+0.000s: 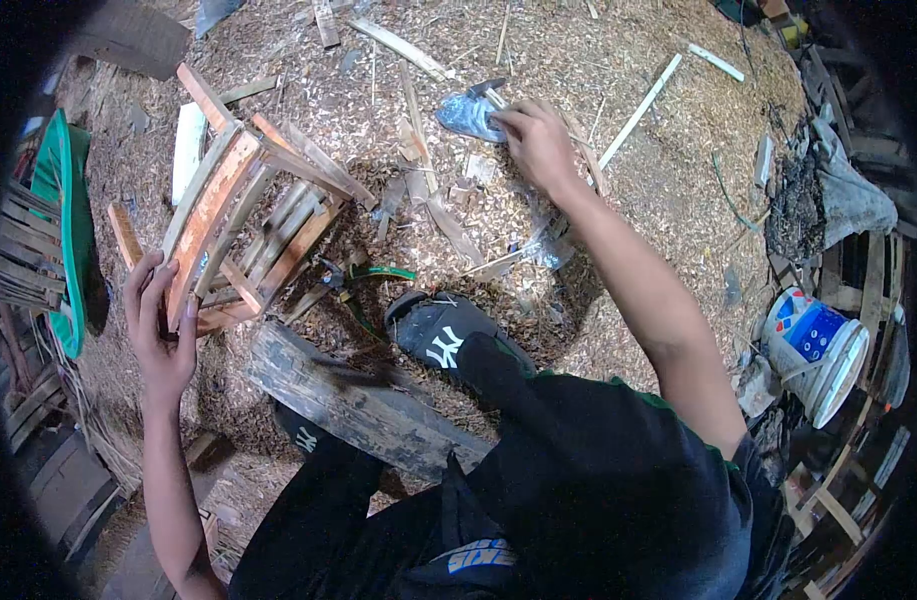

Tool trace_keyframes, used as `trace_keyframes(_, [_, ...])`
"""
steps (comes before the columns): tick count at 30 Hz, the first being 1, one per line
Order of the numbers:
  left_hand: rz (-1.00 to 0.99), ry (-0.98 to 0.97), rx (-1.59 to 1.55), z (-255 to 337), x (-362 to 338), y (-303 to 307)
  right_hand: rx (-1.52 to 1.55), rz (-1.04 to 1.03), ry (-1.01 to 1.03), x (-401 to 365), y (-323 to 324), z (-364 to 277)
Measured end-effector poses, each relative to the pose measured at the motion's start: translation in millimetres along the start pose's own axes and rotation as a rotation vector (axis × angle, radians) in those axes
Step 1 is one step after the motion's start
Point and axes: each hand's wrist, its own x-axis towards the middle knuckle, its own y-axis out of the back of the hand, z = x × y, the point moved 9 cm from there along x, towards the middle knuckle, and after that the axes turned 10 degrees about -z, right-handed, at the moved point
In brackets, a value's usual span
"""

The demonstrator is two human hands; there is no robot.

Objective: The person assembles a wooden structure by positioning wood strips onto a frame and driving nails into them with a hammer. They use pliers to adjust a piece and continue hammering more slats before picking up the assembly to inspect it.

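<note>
Dark trousers, left hand fingers gripping slatted frame, right hand fingers pinching plastic bag, shaving-strewn floor, bucket.

A slatted wooden frame stands tilted; a crumpled plastic bag lies nearby.

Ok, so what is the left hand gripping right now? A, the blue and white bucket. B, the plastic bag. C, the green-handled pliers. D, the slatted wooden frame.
D: the left hand is curled around the lower edge of the slatted wooden frame, while the right hand is over at the plastic bag.
</note>
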Motion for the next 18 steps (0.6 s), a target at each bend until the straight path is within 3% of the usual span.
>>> trace_keyframes(5, [0.002, 0.004, -0.006, 1, -1, 0, -0.049, -0.095, -0.078, 27, -14, -5])
trace_keyframes(15, [0.028, -0.003, 0.009, 1, -1, 0, -0.182, -0.028, -0.092, 22, -19, -14])
trace_keyframes(18, [0.014, -0.005, 0.013, 0, -3, -2, -0.085, -0.058, -0.175, 21, -22, -5])
